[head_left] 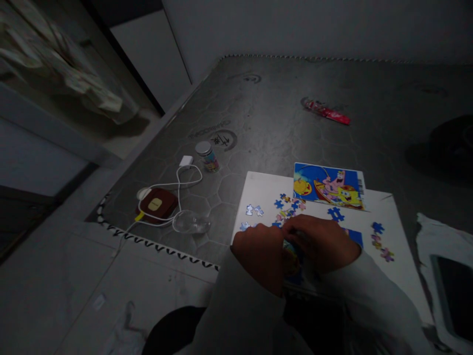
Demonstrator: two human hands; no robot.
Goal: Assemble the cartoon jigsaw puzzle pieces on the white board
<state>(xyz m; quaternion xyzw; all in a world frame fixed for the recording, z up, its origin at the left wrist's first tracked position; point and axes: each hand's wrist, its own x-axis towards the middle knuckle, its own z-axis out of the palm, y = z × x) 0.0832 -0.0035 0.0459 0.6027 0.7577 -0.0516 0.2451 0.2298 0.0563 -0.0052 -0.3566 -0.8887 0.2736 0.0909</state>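
My left hand [259, 251] is closed with curled fingers, low over a white board [258, 185]. Pressed close on its right, my right hand [325, 241] has thumb and fingers drawn together. What either hand holds is hidden or too small to make out. Beneath them shows a partly joined jigsaw puzzle [291, 264], mostly covered by the hands. Loose puzzle pieces [284, 214] lie just beyond my fingers, with a blue cluster [336, 214] behind my right hand and several pieces [377, 240] to its right. A picture card [328, 186] with cartoon figures lies at the board's back edge.
Left of the board are a clear plastic bottle [190, 223], a brown case [158, 204] with a white cable, a charger [186, 160] and a small jar [207, 157]. A red wrapper [328, 112] lies farther back. A phone [454, 291] rests at right.
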